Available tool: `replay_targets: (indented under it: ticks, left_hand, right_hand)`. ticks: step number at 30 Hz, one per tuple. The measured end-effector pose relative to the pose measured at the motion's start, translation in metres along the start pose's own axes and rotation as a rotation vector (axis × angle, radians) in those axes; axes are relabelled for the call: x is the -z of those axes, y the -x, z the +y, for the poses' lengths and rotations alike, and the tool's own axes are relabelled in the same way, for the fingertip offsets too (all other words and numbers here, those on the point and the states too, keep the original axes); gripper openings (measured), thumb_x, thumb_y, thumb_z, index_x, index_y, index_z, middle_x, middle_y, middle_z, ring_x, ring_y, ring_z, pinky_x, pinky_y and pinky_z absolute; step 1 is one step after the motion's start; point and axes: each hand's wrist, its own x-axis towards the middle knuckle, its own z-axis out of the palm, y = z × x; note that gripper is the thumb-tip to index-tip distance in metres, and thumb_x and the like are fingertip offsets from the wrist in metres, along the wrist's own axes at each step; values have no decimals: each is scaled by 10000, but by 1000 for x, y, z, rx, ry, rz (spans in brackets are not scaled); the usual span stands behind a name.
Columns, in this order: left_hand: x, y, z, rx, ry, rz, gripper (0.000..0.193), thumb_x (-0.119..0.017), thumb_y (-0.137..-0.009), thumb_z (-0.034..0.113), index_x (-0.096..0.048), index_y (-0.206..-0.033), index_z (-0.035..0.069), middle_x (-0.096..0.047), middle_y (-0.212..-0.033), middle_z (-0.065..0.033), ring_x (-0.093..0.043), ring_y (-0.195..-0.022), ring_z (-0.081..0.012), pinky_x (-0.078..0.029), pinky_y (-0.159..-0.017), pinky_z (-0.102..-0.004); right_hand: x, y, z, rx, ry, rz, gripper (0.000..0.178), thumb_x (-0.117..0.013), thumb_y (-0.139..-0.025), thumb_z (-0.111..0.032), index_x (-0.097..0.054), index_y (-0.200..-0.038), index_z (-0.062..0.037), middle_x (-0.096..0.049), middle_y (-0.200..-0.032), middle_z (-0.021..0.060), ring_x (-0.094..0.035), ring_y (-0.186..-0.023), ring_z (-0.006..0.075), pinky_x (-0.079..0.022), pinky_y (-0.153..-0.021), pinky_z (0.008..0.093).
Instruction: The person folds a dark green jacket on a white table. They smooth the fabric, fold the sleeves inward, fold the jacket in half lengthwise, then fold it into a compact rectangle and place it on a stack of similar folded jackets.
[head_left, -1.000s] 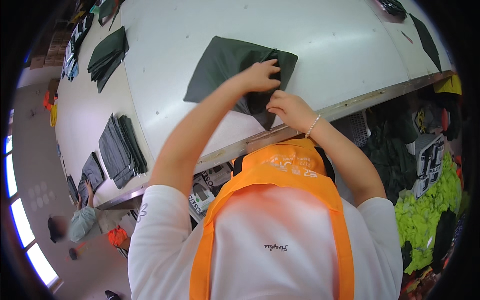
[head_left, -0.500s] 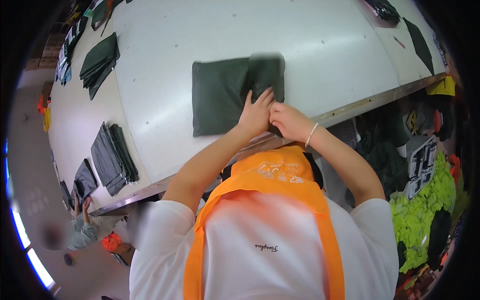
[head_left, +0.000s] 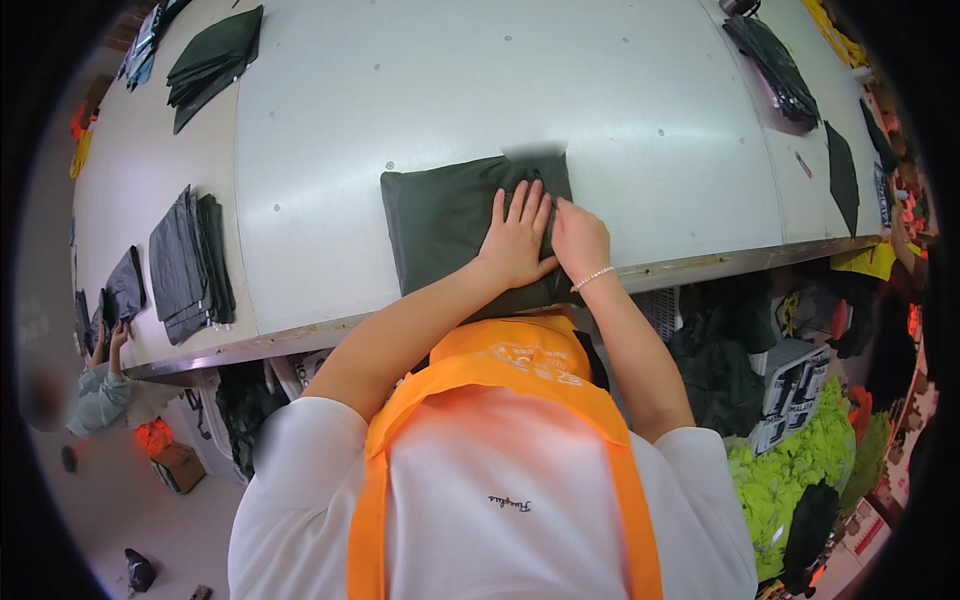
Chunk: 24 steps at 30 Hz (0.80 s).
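In front of me a dark green folded cloth item (head_left: 435, 220), roughly rectangular, lies flat near the table's front edge. My left hand (head_left: 515, 240) rests on its right part, palm down with the fingers stretched out. Along the item's right edge, my right hand (head_left: 582, 238), with a beaded bracelet at the wrist, has its fingers curled and pinched on the cloth. The fingertips of that hand are partly hidden. A blurred patch covers part of the item's far edge.
Dark folded pieces (head_left: 188, 265) lie in a stack at the left, with another dark green stack (head_left: 215, 60) beyond. Plastic-wrapped dark items (head_left: 770, 70) sit at the far right. Bright yellow-green cloth (head_left: 790, 480) is heaped below the table. A co-worker's hands (head_left: 115, 340) touch dark cloth at the left.
My right hand has moved up along the item's right edge. My left hand's fingers now lie flatter and more outstretched. The whole view has shifted, with the table showing farther to the right.
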Motion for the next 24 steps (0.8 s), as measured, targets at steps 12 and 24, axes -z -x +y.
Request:
replay_targets:
  ticks: [12, 24]
  left_hand:
    - [22, -7, -85, 9, 79, 315, 428, -590, -806, 359, -595, -1166, 126, -396, -1413, -90, -360, -1293, -290, -279, -1040, -509]
    - [7, -35, -108, 242, 272, 189, 432, -547, -852, 301, -524, -1216, 70, -581, -1172, -122, -545, -1088, -300, -383, -954, -430]
  right_hand:
    - [4, -20, -23, 159, 35, 42, 190, -536, -799, -62, -641, -957, -49, -575, -803, 108, -589, -775, 292, -504, -657, 387]
    - [-27, -74, -24, 238, -51, -189, 162, -562, -809, -56, -633, -926, 30, -610, -951, 182, -572, -928, 329, -479, -818, 382]
